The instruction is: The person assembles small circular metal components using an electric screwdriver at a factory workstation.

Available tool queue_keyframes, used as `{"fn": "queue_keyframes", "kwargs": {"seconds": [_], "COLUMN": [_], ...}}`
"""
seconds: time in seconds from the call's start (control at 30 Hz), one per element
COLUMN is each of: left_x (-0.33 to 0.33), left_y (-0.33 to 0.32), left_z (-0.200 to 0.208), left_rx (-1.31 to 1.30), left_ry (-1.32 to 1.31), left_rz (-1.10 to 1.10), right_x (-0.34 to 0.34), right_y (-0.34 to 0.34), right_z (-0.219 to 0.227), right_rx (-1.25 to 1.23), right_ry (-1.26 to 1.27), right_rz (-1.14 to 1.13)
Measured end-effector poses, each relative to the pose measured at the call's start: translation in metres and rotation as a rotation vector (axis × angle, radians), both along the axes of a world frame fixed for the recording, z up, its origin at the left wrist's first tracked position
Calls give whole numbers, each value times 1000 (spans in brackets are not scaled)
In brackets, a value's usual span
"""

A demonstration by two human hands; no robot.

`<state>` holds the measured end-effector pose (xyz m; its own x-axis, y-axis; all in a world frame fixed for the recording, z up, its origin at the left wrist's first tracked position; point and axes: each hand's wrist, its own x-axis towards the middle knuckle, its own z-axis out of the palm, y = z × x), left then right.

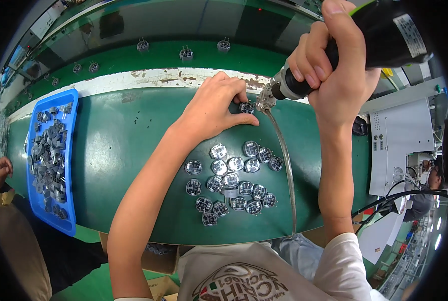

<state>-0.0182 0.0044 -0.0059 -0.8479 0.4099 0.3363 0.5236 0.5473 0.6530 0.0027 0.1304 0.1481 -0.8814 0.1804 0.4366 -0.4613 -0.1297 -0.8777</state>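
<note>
My left hand (pixel 209 108) reaches across the green bench and pinches a small round circuit-board module (pixel 246 108) between thumb and fingers. Wrapped in my right hand (pixel 337 70) is a black electric screwdriver (pixel 379 37), lying at a slant. Its metal nozzle (pixel 266 98) is right beside the held module; I cannot tell whether they touch. A clear feed tube (pixel 286 163) hangs from the nozzle down to the bench's near edge. Several similar round modules (pixel 231 179) lie in a loose group between my forearms, their circuit boards facing up.
A blue tray (pixel 73 165) heaped with grey parts stands at the left. Beyond a worn white rail (pixel 148 76), several modules (pixel 186 53) sit on a green strip. At the right are a grey control box (pixel 402 145) and black cables (pixel 384 203). Another person's hand (pixel 2 168) shows far left.
</note>
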Motion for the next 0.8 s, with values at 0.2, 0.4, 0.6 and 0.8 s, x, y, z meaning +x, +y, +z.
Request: {"fn": "queue_keyframes", "kwargs": {"seconds": [0.2, 0.4, 0.6, 0.8], "left_x": [0, 1, 9, 17], "left_y": [1, -1, -1, -2], "left_z": [-1, -8, -6, 8], "left_rx": [45, 103, 38, 61], "left_ry": [108, 126, 266, 307], "left_rz": [16, -25, -27, 40], "right_x": [-27, -4, 24, 21], "right_y": [18, 30, 52, 62], "right_z": [-15, -1, 24, 24], "right_rx": [81, 50, -13, -27], "right_ry": [212, 132, 242, 213], "right_rz": [218, 243, 339, 317]}}
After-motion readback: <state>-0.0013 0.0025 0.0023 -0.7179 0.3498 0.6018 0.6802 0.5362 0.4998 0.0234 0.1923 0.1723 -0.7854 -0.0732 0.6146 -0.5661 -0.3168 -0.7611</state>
